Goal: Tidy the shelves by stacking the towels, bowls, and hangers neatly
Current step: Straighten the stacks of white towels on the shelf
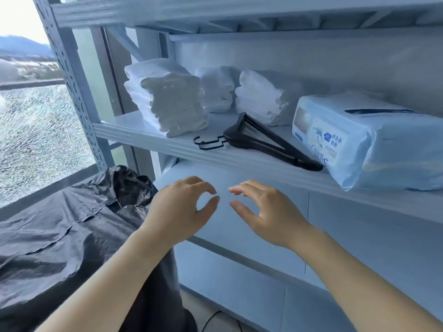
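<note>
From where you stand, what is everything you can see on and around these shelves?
left towel stack: one, white, left end of the middle shelf, near its front edge
middle towel stack: one, white, further back on the same shelf
right towel stack: one, white, beside the middle one
hangers: a small bundle with at least two hooks, black, lying flat in front of the towels
wrapped package: one, pale blue, right end of the shelf
shelf unit: one, pale grey metal
plastic sheet: one, black, crumpled, lower left
window: one, with cracked glass, far left
left hand: bare, below the shelf, fingers loosely curved, holding nothing
right hand: bare, beside it, also holding nothing
</note>
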### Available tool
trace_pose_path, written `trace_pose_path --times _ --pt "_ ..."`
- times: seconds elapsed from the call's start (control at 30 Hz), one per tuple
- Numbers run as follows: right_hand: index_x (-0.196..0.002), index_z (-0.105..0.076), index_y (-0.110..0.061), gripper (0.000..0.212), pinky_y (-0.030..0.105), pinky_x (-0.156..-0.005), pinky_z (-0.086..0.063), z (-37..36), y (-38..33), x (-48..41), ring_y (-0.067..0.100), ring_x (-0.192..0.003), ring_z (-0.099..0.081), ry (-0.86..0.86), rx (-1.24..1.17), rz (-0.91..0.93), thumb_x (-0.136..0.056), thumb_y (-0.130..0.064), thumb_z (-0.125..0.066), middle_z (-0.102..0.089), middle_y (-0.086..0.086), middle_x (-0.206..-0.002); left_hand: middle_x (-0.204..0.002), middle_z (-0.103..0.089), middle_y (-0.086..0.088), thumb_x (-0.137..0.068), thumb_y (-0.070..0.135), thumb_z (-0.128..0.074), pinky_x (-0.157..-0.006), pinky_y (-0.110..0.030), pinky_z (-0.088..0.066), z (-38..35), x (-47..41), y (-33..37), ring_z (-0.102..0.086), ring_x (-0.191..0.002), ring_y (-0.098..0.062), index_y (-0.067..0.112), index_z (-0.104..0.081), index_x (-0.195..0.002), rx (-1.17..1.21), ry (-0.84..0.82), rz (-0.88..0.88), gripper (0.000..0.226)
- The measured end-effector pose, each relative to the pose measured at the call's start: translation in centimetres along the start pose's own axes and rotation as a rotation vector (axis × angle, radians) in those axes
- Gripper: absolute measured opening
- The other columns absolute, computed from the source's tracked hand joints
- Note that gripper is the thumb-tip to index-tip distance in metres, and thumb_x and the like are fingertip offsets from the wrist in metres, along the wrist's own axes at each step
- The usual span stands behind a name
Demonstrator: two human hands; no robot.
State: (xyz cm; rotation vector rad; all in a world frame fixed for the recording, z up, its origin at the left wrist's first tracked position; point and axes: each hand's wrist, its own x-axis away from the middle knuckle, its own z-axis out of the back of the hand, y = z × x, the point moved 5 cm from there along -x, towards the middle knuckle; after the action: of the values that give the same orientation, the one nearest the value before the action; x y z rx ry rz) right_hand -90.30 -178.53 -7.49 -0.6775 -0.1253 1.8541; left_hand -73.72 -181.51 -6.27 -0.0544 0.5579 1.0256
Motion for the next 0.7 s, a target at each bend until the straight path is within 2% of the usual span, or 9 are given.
trace_pose_path --times 0.1,0.33,0.47,0.6,0.7 --pt "-0.121 -0.054 -0.029 0.036 0.029 -0.088 -0.047 -0.5 1.5 -3.9 0.0 -0.108 -0.05 -0.003 -0.025 0.001 -0.093 -0.047 -0.042 -0.056 -0.019 -0.117 -0.11 -0.059 0.021 -0.087 0.053 -0.043 -0.055 -0.01 -0.029 -1.0 -3.4 -1.5 -0.043 -0.049 0.006 0.039 -0.062 -0.105 -0.018 -0.014 0.012 0.03" --pt "-0.119 -0.057 -0.026 0.037 0.029 -0.086 -0.047 -0.3 3.8 -12.5 0.003 -0.109 -0.051 0.006 -0.024 0.093 -0.093 -0.047 -0.042 -0.057 -0.016 -0.118 -0.11 -0.059 0.022 -0.085 0.054 -0.04 -0.05 -0.013 -0.025 -1.7 -10.5 -4.2 -0.043 -0.053 0.005 0.038 -0.062 -0.104 -0.04 0.04 0.047 0.033" --pt "-0.112 -0.061 -0.025 0.031 0.027 -0.082 -0.046 0.0 5.0 -16.3 0.003 -0.102 -0.053 0.011 -0.051 0.163 -0.094 -0.043 -0.044 -0.059 -0.016 -0.108 -0.109 -0.06 0.021 -0.085 0.052 -0.04 -0.052 -0.015 -0.031 -2.4 -13.6 -5.4 -0.057 -0.067 -0.003 0.039 -0.062 -0.104 -0.036 0.04 0.087 0.032" --pt "-0.113 -0.06 -0.025 0.03 0.028 -0.082 -0.047 0.3 6.3 -19.9 0.007 -0.103 -0.054 0.027 -0.05 0.209 -0.093 -0.042 -0.045 -0.058 -0.014 -0.112 -0.109 -0.06 0.018 -0.086 0.047 -0.048 -0.057 -0.023 -0.038 -2.6 -16.3 -6.5 -0.047 -0.06 -0.002 0.035 -0.064 -0.104 -0.063 0.13 0.113 0.027" --pt "-0.118 -0.057 -0.025 0.032 0.029 -0.087 -0.046 0.2 6.9 -22.0 0.008 -0.108 -0.053 0.029 -0.051 0.237 -0.093 -0.042 -0.046 -0.057 -0.013 -0.119 -0.112 -0.06 0.014 -0.086 0.045 -0.052 -0.065 -0.025 -0.038 -2.3 -17.6 -8.0 -0.057 -0.085 -0.011 0.031 -0.065 -0.104 -0.095 0.213 0.163 0.026"
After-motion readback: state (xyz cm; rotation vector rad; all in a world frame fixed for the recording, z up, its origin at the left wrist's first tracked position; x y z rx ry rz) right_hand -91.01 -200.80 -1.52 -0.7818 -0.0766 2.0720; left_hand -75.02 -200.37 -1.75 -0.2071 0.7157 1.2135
